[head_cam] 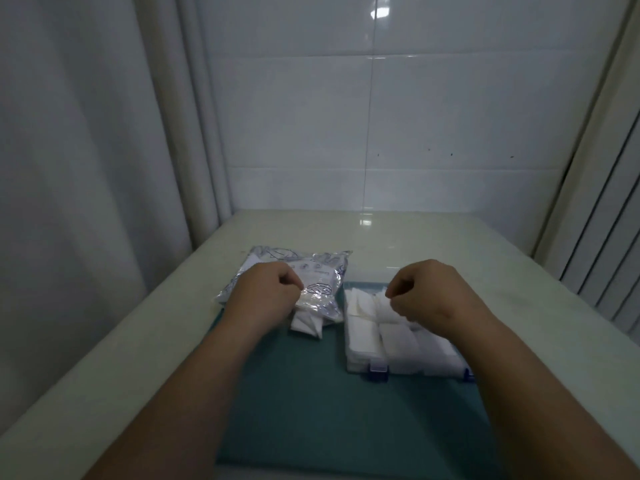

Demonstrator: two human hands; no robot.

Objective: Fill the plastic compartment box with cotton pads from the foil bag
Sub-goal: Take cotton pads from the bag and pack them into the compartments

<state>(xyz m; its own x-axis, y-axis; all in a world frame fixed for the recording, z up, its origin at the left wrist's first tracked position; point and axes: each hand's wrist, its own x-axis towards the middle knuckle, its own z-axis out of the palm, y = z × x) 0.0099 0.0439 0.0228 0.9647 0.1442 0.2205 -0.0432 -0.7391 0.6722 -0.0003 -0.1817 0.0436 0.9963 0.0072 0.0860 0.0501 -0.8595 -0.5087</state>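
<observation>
The foil bag (323, 271) lies on the table at centre left, with its open end toward me and a few white cotton pads (306, 325) poking out. My left hand (266, 292) rests on the bag, its fingers pinched shut on the foil near the opening. To the right is the clear plastic compartment box (367, 367) with blue latches; white pads (363, 334) fill the compartments I can see. My right hand (426, 292) hovers over the box's back row, fingers closed, fingertips pinching a pad there. My right forearm hides the box's right side.
Bag and box sit at the far end of a green mat (329, 417) on a pale table (138, 341). A white tiled wall stands behind the table, a curtain (86, 168) hangs on the left, and ribbed panels are on the right.
</observation>
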